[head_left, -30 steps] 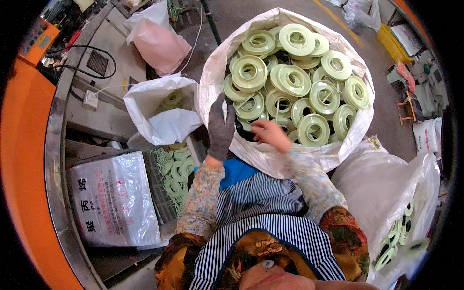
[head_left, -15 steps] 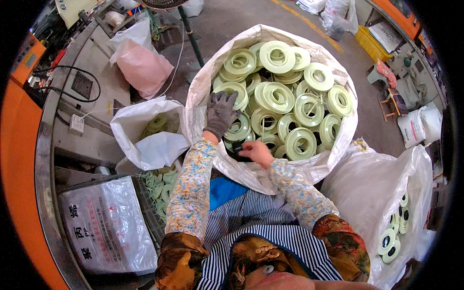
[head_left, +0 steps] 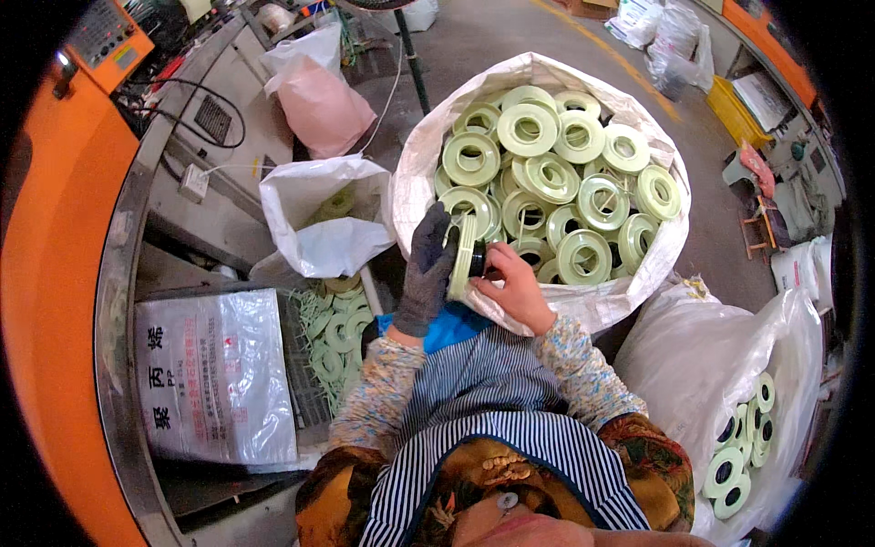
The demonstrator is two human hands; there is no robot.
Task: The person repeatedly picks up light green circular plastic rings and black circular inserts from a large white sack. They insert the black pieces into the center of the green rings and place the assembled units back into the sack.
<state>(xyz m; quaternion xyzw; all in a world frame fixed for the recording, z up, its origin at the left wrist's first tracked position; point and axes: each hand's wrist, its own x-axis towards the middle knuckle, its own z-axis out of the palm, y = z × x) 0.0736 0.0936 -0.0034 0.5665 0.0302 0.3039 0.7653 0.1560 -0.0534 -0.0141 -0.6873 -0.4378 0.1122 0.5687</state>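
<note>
My gloved left hand (head_left: 427, 278) grips a pale green plastic flanged ring (head_left: 463, 255), held on edge over the near left rim of a big white woven sack (head_left: 412, 178). My bare right hand (head_left: 521, 294) pinches a black round piece (head_left: 478, 259) against the ring's right face, at its middle. Whether the piece sits inside the hole or only touches it, I cannot tell. Many loose rings like it, such as one pale green ring (head_left: 550, 178), lie heaped in the sack just beyond my hands.
Right of me, a translucent bag (head_left: 674, 356) holds rings with black centres (head_left: 725, 467). At left stand a smaller white bag (head_left: 319, 246), a pile of pale green rings and scraps (head_left: 333, 342) and a printed plastic sack (head_left: 219, 378). An orange machine (head_left: 64, 273) lines the left side.
My left hand has drawn back from the heap toward me with a ring now turned on edge. My right hand has brought the black piece against it. The view has shifted slightly left.
</note>
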